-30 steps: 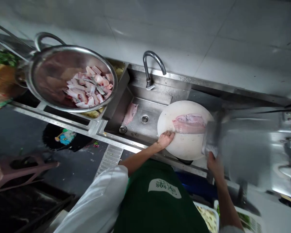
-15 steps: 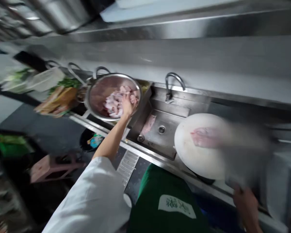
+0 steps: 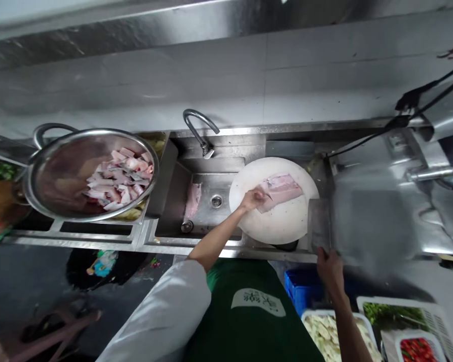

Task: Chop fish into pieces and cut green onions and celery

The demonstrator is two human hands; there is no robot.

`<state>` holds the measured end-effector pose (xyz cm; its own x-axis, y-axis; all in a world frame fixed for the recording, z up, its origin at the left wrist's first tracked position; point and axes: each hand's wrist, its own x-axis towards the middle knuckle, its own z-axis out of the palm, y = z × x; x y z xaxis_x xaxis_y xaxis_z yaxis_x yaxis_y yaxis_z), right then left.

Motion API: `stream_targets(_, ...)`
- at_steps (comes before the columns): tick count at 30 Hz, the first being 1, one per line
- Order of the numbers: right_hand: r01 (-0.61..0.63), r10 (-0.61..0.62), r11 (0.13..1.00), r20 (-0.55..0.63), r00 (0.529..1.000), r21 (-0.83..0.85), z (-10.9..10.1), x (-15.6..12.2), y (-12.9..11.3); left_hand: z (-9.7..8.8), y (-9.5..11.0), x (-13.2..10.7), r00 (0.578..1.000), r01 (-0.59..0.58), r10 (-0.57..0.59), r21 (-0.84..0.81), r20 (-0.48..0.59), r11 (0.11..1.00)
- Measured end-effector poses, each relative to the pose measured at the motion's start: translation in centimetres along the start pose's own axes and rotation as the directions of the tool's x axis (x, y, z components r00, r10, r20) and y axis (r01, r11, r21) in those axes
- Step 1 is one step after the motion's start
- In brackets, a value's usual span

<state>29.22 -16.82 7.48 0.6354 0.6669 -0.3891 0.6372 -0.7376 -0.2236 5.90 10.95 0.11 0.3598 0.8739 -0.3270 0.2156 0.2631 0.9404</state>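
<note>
A slab of raw fish (image 3: pixel 286 187), pink and pale, lies on the round white chopping board (image 3: pixel 279 229). My left hand (image 3: pixel 253 198) is at the fish's left end, its fingers curled in against it; the fingertips are partly hidden. My right hand (image 3: pixel 329 266) grips the handle of a cleaver (image 3: pixel 318 221), whose broad grey blade stands at the board's right edge, apart from the fish. To the left, a large steel bowl (image 3: pixel 60 136) holds a heap of cut fish pieces (image 3: pixel 117 178).
Between bowl and board is a steel sink (image 3: pixel 207 216) with a curved tap (image 3: pixel 198 118) and a pale strip of fish (image 3: pixel 193 201) in it. At lower right stand a blue crate (image 3: pixel 304 289), a tub of pale slices (image 3: pixel 320 327) and a basket of red peppers (image 3: pixel 417 349).
My left hand has left the fish pieces in the bowl and come right to the fish on the board. The cleaver, blurred before, is now near the board's edge. The view has swung right.
</note>
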Motion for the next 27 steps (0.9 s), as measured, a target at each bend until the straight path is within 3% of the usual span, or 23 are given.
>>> stream_targets(2, 0.018, -0.018, 1.0, 0.011, 1.0, -0.018, 0.0, 0.1, -0.5, -1.0, -1.1, -2.1, 0.992, 0.0, -0.02, -0.157, -0.122, 0.988)
stream_targets(5, 0.114, -0.109, 0.986, 0.051, 0.993, -0.118, -0.6, 0.4, -2.1, -1.7, -2.7, -6.2, 0.954, -0.02, -0.048, -0.222, -0.297, 0.975)
stream_targets(9, 0.303, -0.265, 0.92, 0.175, 0.948, -0.247, -1.1, 0.6, -5.6, -1.0, -4.0, -10.4, 0.887, -0.017, -0.096, -0.24, -0.451, 0.971)
stream_targets(13, 0.478, -0.385, 0.834, 0.33, 0.862, -0.275, -0.6, 0.8, -10.6, 0.0, -4.0, -11.4, 0.856, -0.045, -0.101, -0.268, -0.506, 0.962)
stream_targets(16, 0.526, -0.396, 0.798, 0.403, 0.825, -0.293, 0.4, 1.6, -15.5, 0.3, -3.5, -11.6, 0.854, -0.052, -0.117, -0.307, -0.506, 0.95)
stream_targets(18, 0.545, -0.417, 0.796, 0.413, 0.81, -0.266, 1.1, 2.5, -18.9, 0.3, -3.1, -11.8, 0.844, -0.041, -0.143, -0.329, -0.516, 0.944)
stream_targets(21, 0.567, -0.471, 0.8, 0.379, 0.797, -0.198, 1.7, 4.4, -22.5, 0.6, -2.5, -12.1, 0.781, -0.091, -0.162, -0.367, -0.603, 0.926)
stream_targets(24, 0.555, -0.462, 0.809, 0.373, 0.805, -0.195, 1.1, 5.8, -22.0, 1.2, -2.3, -12.0, 0.706, -0.176, -0.15, -0.376, -0.692, 0.91)
stream_targets(25, 0.544, -0.446, 0.813, 0.379, 0.811, -0.209, 0.8, 5.9, -21.0, 1.3, -2.5, -12.0, 0.709, -0.163, -0.151, -0.369, -0.689, 0.915)
stream_targets(27, 0.518, -0.405, 0.817, 0.39, 0.827, -0.252, -0.1, 5.6, -18.4, 1.3, -3.1, -12.5, 0.763, -0.065, -0.16, -0.321, -0.626, 0.945)
